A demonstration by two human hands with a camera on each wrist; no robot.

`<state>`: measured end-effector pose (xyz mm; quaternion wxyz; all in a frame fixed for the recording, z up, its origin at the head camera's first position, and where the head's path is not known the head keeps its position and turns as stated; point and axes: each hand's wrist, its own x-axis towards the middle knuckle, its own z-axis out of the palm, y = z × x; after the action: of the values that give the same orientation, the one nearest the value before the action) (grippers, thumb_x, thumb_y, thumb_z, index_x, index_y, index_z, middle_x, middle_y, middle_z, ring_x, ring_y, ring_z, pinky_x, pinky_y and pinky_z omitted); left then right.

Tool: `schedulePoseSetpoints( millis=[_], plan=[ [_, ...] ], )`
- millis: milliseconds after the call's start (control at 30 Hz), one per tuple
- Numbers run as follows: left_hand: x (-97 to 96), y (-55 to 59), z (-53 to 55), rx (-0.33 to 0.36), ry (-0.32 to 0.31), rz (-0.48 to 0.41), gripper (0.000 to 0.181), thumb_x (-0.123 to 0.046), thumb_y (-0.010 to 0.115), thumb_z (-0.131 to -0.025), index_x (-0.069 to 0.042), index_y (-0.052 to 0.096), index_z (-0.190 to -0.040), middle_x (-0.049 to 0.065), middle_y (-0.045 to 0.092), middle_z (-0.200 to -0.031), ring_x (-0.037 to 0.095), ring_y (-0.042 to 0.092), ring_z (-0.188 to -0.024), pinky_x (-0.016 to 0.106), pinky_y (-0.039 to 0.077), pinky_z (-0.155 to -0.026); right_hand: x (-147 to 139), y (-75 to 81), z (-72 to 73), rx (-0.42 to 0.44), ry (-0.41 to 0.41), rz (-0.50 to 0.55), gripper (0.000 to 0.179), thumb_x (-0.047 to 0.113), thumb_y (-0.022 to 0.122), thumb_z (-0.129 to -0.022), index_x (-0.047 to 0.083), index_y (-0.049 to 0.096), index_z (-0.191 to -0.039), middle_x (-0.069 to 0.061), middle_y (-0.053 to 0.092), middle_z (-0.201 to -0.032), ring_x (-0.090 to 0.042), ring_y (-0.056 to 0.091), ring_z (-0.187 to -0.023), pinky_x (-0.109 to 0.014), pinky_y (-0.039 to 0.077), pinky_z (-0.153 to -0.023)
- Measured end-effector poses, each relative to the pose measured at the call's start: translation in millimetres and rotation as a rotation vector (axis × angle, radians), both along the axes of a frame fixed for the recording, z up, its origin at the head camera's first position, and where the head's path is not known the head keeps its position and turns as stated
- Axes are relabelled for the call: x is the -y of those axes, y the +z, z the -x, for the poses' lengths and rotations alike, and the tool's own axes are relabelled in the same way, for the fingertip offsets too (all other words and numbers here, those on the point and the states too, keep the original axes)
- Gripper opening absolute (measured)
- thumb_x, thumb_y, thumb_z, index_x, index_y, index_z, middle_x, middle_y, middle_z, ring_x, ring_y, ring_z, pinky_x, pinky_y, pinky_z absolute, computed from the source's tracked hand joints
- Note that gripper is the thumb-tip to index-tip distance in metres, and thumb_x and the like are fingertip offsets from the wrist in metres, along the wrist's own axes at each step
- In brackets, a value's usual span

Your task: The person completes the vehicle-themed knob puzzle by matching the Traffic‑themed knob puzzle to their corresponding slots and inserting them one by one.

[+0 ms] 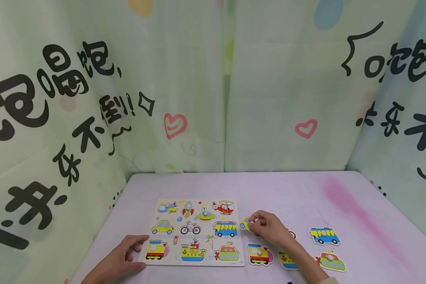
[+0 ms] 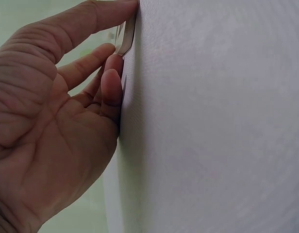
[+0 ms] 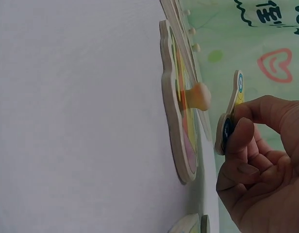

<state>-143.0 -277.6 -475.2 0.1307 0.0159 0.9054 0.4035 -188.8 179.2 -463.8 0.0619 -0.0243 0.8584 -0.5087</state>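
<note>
My right hand (image 1: pixel 268 227) pinches a yellow car puzzle piece (image 1: pixel 244 223) just off the right edge of the puzzle board (image 1: pixel 195 264). In the right wrist view, this car piece (image 3: pixel 240 86) is tilted up off the table, with thumb and index finger on it. The board shows vehicle pictures in three rows, including a yellow car (image 1: pixel 162 227) in the middle row. My left hand (image 1: pixel 122 256) rests at the board's left edge, index finger and thumb extended against it. Close below the right hand lies a red and yellow train piece (image 1: pixel 260 254) with a knob.
Right of the board lie a bus piece (image 1: pixel 324 236), a green submarine piece (image 1: pixel 331 261) and a ship piece (image 1: pixel 287 260) partly behind the right forearm. Another piece (image 1: pixel 292 234) is mostly hidden by that arm. Printed curtains (image 1: pixel 269 98) surround the pale table (image 1: pixel 280 189).
</note>
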Motion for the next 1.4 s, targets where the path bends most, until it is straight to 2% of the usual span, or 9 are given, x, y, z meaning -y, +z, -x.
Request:
schedulePoseSetpoints(
  millis=[67, 300, 600, 800, 967, 1167, 1400],
  plan=[
    [0.0, 0.0, -0.1, 0.009, 0.004, -0.003, 0.083, -0.024, 0.092, -0.073, -0.01, 0.052, -0.145, 0.005, 0.048, -0.114, 0.021, 0.048, -0.098, 0.024, 0.047, -0.075, 2, 0.0, 0.6, -0.012, 0.02, -0.001, 0.016, 0.015, 0.072, -0.095, 0.005, 0.064, -0.106, -0.002, 0.06, -0.071, -0.017, 0.054, -0.066, -0.024, 0.044, -0.059],
    [-2.7, -0.1, 0.0, 0.057, 0.072, -0.02, 0.086, -0.024, 0.094, -0.07, -0.015, 0.053, -0.145, 0.006, 0.048, -0.112, 0.022, 0.048, -0.097, 0.031, 0.048, -0.079, 14, 0.8, 4.1, -0.027, 0.077, 0.026, 0.015, 0.016, 0.071, -0.096, 0.006, 0.064, -0.104, -0.001, 0.058, -0.07, -0.016, 0.054, -0.065, -0.025, 0.043, -0.059],
    [-2.8, 0.5, 1.0, 0.052, 0.073, -0.005, 0.085, -0.023, 0.094, -0.071, -0.016, 0.053, -0.145, 0.005, 0.048, -0.113, 0.021, 0.048, -0.097, 0.031, 0.048, -0.079, 33, 1.5, 6.9, -0.047, 0.142, 0.061, 0.019, 0.018, 0.071, -0.096, 0.004, 0.064, -0.106, -0.001, 0.059, -0.07, -0.014, 0.054, -0.064, -0.024, 0.043, -0.057],
    [-2.1, -0.4, 1.5, 0.042, 0.053, -0.003, 0.083, -0.022, 0.093, -0.072, -0.013, 0.053, -0.145, 0.005, 0.048, -0.113, 0.021, 0.048, -0.098, 0.029, 0.047, -0.077, 43, 0.8, 6.7, -0.075, 0.216, 0.082, 0.018, 0.015, 0.07, -0.096, 0.001, 0.063, -0.105, -0.001, 0.061, -0.071, -0.011, 0.05, -0.061, -0.022, 0.039, -0.053],
    [-2.1, -0.8, 1.4, 0.046, 0.06, -0.001, 0.085, -0.025, 0.094, -0.071, -0.015, 0.053, -0.145, 0.005, 0.048, -0.112, 0.021, 0.048, -0.097, 0.03, 0.048, -0.078, 51, -0.9, 5.7, -0.068, 0.263, 0.117, 0.017, 0.014, 0.069, -0.096, 0.001, 0.063, -0.105, 0.0, 0.061, -0.072, -0.01, 0.05, -0.06, -0.022, 0.039, -0.053],
    [-1.8, 0.8, 1.4, 0.026, 0.04, 0.014, 0.084, -0.024, 0.094, -0.071, -0.013, 0.053, -0.144, 0.004, 0.049, -0.113, 0.02, 0.049, -0.097, 0.028, 0.048, -0.077, 63, -2.2, 6.2, -0.078, 0.325, 0.091, 0.014, 0.014, 0.07, -0.096, 0.003, 0.064, -0.102, 0.002, 0.059, -0.072, -0.007, 0.048, -0.058, -0.02, 0.04, -0.054],
    [-2.0, -0.2, 1.6, 0.008, 0.021, 0.015, 0.083, -0.022, 0.093, -0.073, -0.01, 0.053, -0.144, 0.003, 0.05, -0.114, 0.02, 0.049, -0.098, 0.025, 0.047, -0.076, 81, -1.7, 0.4, -0.092, 0.368, 0.081, 0.012, 0.014, 0.071, -0.094, 0.005, 0.065, -0.099, 0.004, 0.059, -0.07, -0.005, 0.049, -0.055, -0.02, 0.042, -0.052]
  ],
)
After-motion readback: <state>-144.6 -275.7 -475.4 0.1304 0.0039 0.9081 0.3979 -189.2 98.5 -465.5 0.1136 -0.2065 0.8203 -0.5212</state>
